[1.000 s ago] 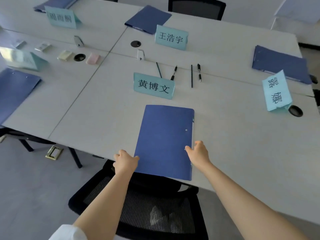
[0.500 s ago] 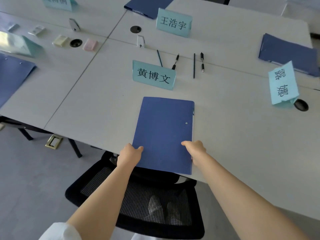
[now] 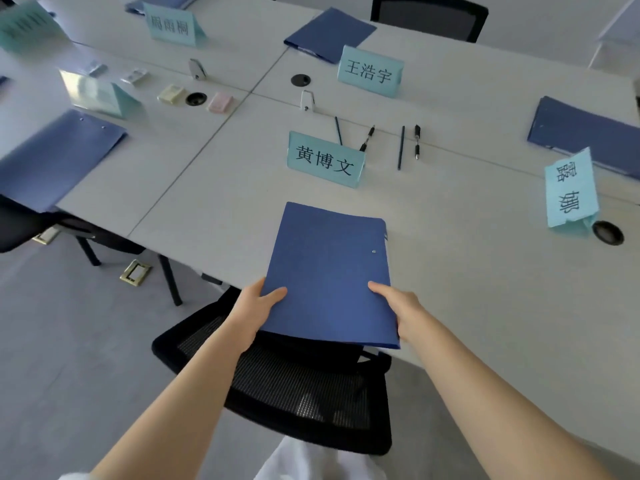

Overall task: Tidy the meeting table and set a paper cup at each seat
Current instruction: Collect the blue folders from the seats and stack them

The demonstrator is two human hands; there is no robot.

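Two hands on one blue folder (image 3: 329,271): left hand (image 3: 258,308) grips its near-left corner, right hand (image 3: 401,306) its near-right edge. Folder overhangs the worktop (image 3: 485,271) edge above a black chair (image 3: 294,386), just before a teal name card (image 3: 325,159).

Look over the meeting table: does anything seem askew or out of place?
Yes. The name card at the right lies flat and turned sideways, while the other cards stand upright. Pens lie loose in the middle of the table. The folder held by both hands overhangs the table edge.
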